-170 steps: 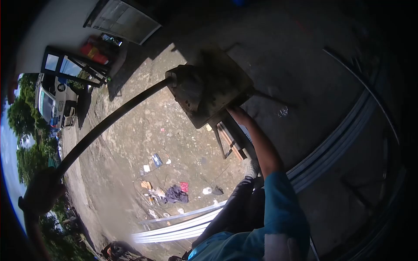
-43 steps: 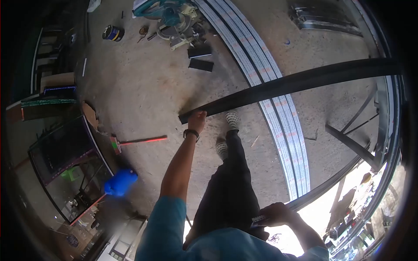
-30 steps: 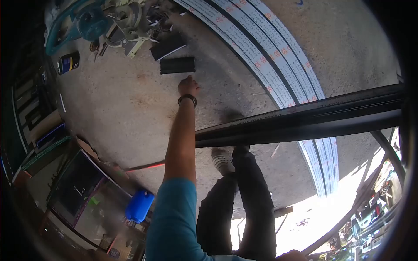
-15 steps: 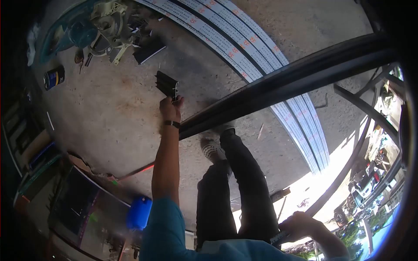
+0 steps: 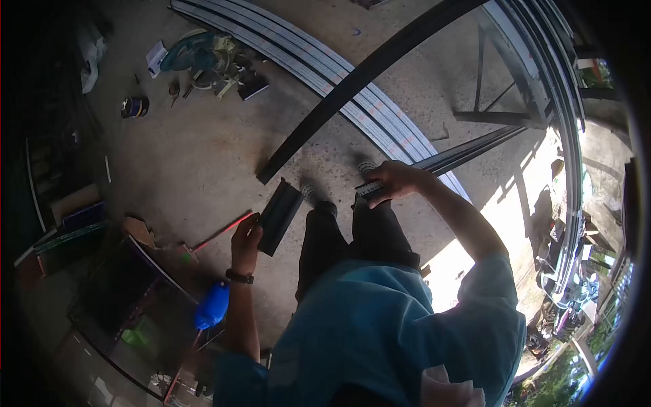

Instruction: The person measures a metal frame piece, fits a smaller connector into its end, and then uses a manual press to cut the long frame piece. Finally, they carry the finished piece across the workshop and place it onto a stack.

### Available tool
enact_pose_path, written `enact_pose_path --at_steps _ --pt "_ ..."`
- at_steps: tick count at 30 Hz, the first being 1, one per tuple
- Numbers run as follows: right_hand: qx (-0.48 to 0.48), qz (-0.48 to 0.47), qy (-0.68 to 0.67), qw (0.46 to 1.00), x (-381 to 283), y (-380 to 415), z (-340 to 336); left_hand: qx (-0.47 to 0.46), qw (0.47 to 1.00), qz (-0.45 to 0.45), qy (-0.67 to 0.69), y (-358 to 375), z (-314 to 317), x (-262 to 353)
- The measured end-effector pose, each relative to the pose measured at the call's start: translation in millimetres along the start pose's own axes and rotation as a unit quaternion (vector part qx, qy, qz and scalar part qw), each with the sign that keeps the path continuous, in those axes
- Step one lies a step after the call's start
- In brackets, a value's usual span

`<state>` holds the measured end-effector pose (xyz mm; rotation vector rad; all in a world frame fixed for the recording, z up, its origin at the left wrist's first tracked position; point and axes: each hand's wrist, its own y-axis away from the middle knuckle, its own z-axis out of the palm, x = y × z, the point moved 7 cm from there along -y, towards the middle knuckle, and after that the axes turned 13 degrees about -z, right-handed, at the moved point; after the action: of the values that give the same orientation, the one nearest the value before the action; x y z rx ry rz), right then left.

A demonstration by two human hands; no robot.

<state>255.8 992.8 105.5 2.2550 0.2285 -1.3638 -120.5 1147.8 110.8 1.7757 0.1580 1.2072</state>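
My left hand (image 5: 245, 243) is closed on one edge of a short dark metal profile offcut (image 5: 281, 216), which is tilted just left of my legs. My right hand (image 5: 397, 180) grips the near end of a long dark metal profile (image 5: 468, 152), whose ribbed end face points toward my left. That profile runs off to the upper right. Another long dark bar (image 5: 352, 85) slants from the floor ahead of my feet toward the top, crossing the printed film-covered strips (image 5: 380, 112).
At the upper left lie a green saw-like machine (image 5: 193, 54), a dark block (image 5: 253, 88) and a can (image 5: 134, 107). A red-handled tool (image 5: 224, 230) and a blue container (image 5: 212, 305) are lower left. Long bars (image 5: 566, 156) rest on a metal frame (image 5: 502, 117) at right.
My left hand has drawn the short offcut back toward my body. My right hand has risen from beside my hip to in front of my legs with the long profile's end. My view has turned.
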Motion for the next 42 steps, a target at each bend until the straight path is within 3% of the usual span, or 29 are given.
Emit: enact_pose_path --at_steps 4,6,8,9,11,16,22,28,32,42 --pt "-0.041 -0.012 -0.001 0.999 -40 0 -17 0.087 0.980 0.136 -0.119 131 39 82" --pt "-0.054 -0.040 -0.016 0.998 -44 3 -16 0.092 0.982 0.153 -0.067 187 77 112" --pt "-0.066 -0.060 0.018 0.996 -54 9 -21 0.101 0.970 0.216 -0.045 219 118 118" --pt "-0.067 -0.066 0.027 0.995 -59 14 -21 0.089 0.976 0.198 0.003 229 140 112" --pt "-0.076 -0.088 0.014 0.993 -66 23 -17 0.153 0.948 0.258 -0.106 247 184 122" --pt "-0.080 -0.145 -0.022 0.986 -77 45 -8 0.264 0.925 0.251 -0.110 266 253 110" --pt "-0.070 -0.157 -0.053 0.984 -80 63 10 0.329 0.893 0.252 -0.173 299 296 129" --pt "-0.078 -0.155 -0.019 0.985 -85 69 17 0.351 0.888 0.209 -0.212 299 316 122" --pt "-0.068 -0.150 0.007 0.986 -86 72 20 0.377 0.870 0.243 -0.206 311 328 127" --pt "-0.063 -0.155 0.014 0.986 -88 73 21 0.407 0.858 0.222 -0.221 312 343 116"
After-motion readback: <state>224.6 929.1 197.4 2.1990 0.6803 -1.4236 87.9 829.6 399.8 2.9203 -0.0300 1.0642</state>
